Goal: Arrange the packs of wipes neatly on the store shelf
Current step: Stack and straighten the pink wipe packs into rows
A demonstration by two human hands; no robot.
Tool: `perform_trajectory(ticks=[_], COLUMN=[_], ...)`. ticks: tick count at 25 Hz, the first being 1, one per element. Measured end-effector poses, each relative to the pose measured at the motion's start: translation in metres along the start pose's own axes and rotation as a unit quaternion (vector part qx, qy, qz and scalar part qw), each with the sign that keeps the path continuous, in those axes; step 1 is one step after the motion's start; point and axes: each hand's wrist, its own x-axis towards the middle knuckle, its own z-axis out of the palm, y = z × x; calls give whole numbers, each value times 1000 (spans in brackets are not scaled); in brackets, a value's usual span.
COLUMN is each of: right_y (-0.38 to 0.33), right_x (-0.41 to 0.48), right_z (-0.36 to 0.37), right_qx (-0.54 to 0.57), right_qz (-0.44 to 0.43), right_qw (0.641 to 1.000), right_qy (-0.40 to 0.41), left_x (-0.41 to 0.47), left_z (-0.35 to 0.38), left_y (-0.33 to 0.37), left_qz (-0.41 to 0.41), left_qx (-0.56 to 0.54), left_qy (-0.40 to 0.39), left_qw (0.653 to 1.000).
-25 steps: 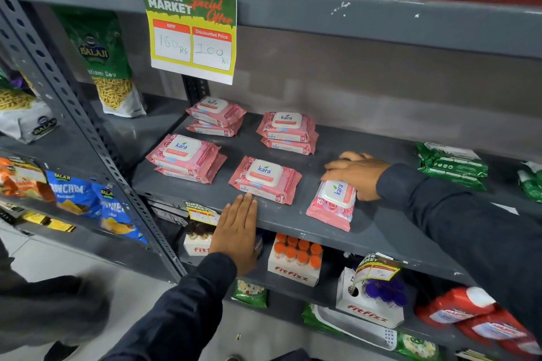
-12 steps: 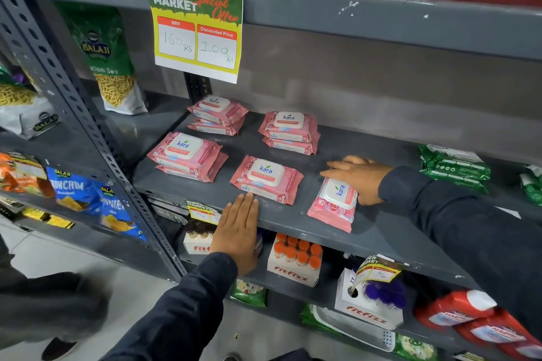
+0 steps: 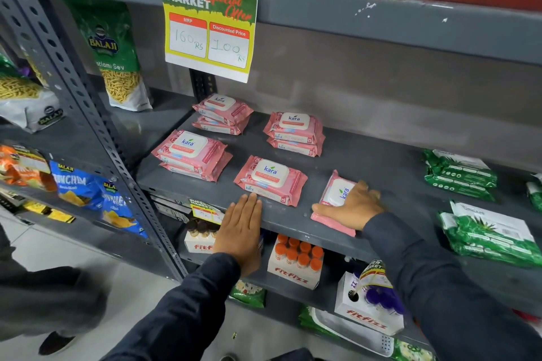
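Note:
Pink Kara wipes packs lie on the grey shelf [image 3: 381,167]. Stacks of two sit at the back left [image 3: 223,113], back middle [image 3: 294,133] and front left [image 3: 192,155]. A single pack [image 3: 271,180] lies in front of the middle stack. To its right, a loose pack [image 3: 334,190] lies turned lengthwise at the shelf's front edge. My right hand [image 3: 355,208] rests on top of it, fingers over its far end and thumb along its left side. My left hand [image 3: 240,231] lies flat on the shelf's front lip, just below the single pack, holding nothing.
Green wipes packs sit at the right, one pile at the back [image 3: 460,174] and one nearer [image 3: 489,236]. A price sign [image 3: 209,29] hangs from the shelf above. A perforated steel post [image 3: 88,114] stands at the left. Fitfizz boxes [image 3: 296,264] fill the shelf below.
My right hand has come from behind the loose pack to lie over it, and the pack has slid closer to the front edge. My left hand has stayed put.

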Motion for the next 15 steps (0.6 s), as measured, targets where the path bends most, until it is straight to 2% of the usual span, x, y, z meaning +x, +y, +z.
perform_trajectory(ticks=[4,8,10,12,15], right_y=[-7,-7,-19,-39,-74], right_x=[10,19,18,12,4], right_z=[-1,-13,-26,-41,-48], right_qx=[52,76,72,51,7], right_qz=[22,-1,-59,-167,-298], right_qw=[998,996,993,982,955], right_qy=[3,53,71,73,10], left_x=[0,-1,0,0,-1], left_z=[-1,0,-1,-1,-2], left_y=[-1,-1,-1,-1,-2], left_qz=[3,8,7,10,11], left_qx=[-7,-2,3,5,0], left_qy=[3,8,7,7,15], left_qw=[1000,1000,1000,1000,1000])
